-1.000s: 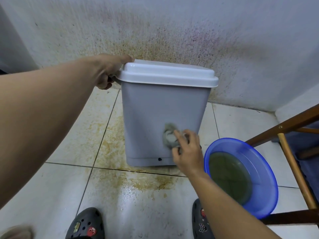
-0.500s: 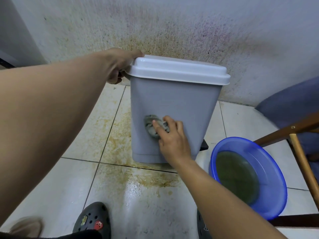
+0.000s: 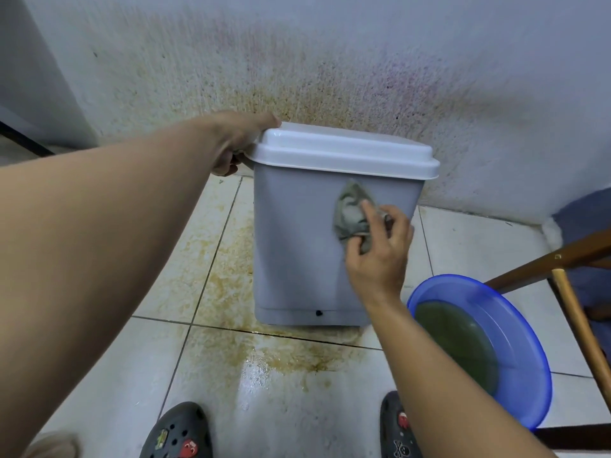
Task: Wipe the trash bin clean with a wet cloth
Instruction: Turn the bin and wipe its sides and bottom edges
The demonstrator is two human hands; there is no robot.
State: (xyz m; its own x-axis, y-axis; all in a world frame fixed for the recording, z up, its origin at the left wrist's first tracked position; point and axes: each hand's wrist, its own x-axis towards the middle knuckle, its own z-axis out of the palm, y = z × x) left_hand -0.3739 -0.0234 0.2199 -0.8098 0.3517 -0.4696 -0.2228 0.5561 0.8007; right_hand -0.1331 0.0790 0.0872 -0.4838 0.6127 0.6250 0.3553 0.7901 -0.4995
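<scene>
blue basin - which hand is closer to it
Right. The right hand holds the cloth against the front of the trash bin, just above and left of the blue basin. The left hand grips the bin's upper left corner, farther away.

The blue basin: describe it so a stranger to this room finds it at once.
Start at the stained wall, where a grey trash bin with a white lid stands on the tiled floor. Right of the bin's base, beside a wooden frame, sits the blue basin. It alone is round and translucent blue, holding murky green water.
</scene>
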